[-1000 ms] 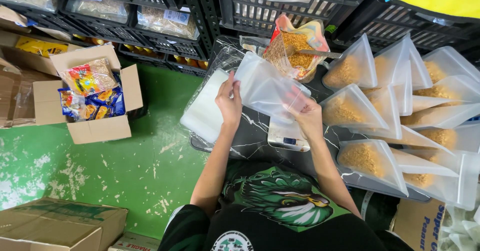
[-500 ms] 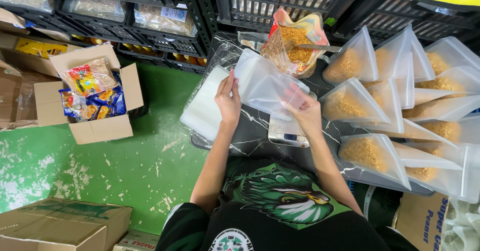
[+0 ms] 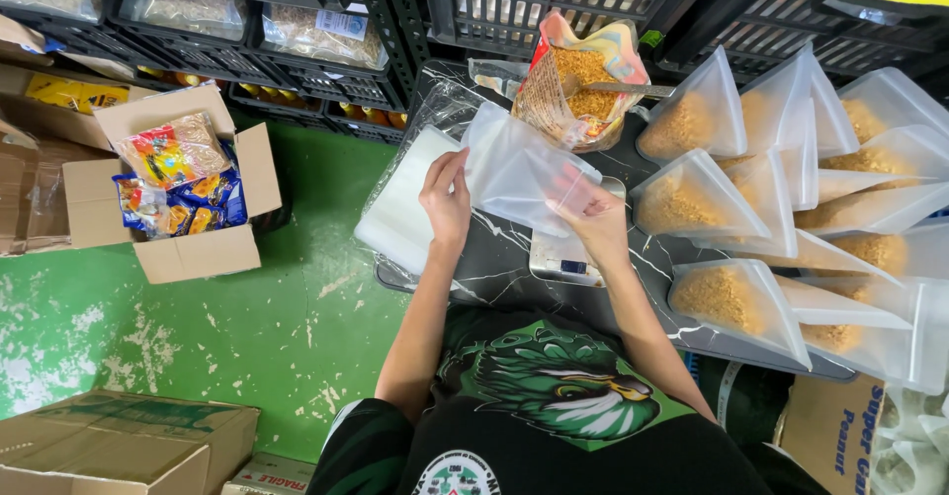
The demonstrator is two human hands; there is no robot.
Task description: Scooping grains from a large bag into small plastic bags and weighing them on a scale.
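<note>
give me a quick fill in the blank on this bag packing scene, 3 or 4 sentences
1. Both hands, the left hand and the right hand, hold a translucent pouch that is ____ of any filling.
2. The open cardboard box of snack packets stands on a ____ floor.
3. A scoop rests in the opened bag of ____ crumbs.

Missing words: empty; green; golden-brown
</note>
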